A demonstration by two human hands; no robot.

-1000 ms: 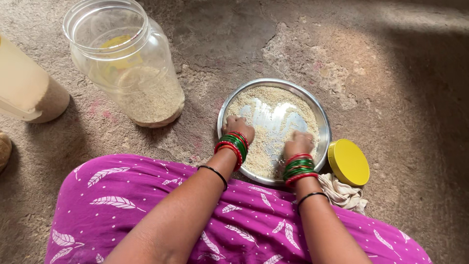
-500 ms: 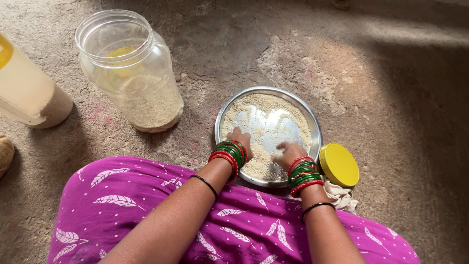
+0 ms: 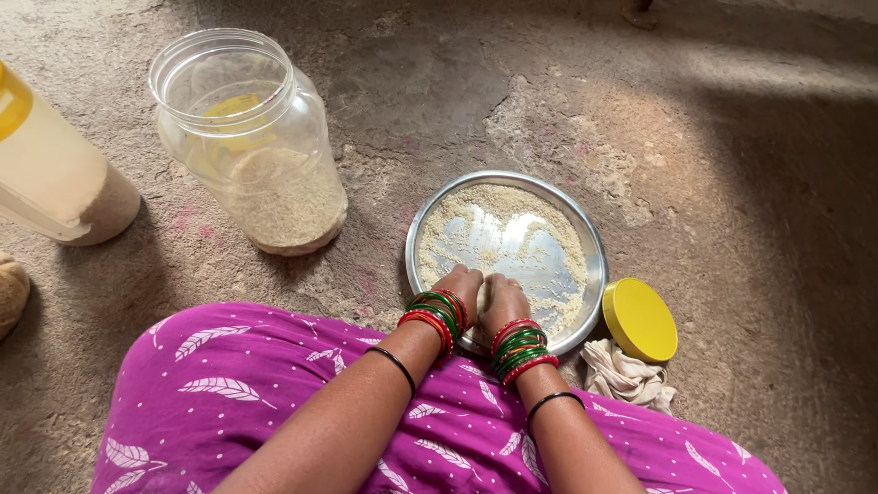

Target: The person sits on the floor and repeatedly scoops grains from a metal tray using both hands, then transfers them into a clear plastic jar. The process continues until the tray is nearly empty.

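A round steel plate (image 3: 596, 265) lies on the rough floor with pale grain (image 3: 498, 203) spread around its far rim and its shiny middle bared. My left hand (image 3: 460, 284) and my right hand (image 3: 500, 300) sit side by side at the plate's near edge, cupped together around a small heap of grain between the palms. Red and green bangles cover both wrists. How much grain the hands hold is hidden.
An open clear plastic jar (image 3: 251, 137), part full of grain, stands at the upper left. A second container (image 3: 55, 169) is at the far left. A yellow lid (image 3: 639, 319) rests on a crumpled cloth (image 3: 626, 377) right of the plate. My purple patterned lap (image 3: 247, 402) fills the foreground.
Both hands have swept back from the middle of the plate to its near edge and come together, gathering grain between them. More bare metal shows in the plate's centre.
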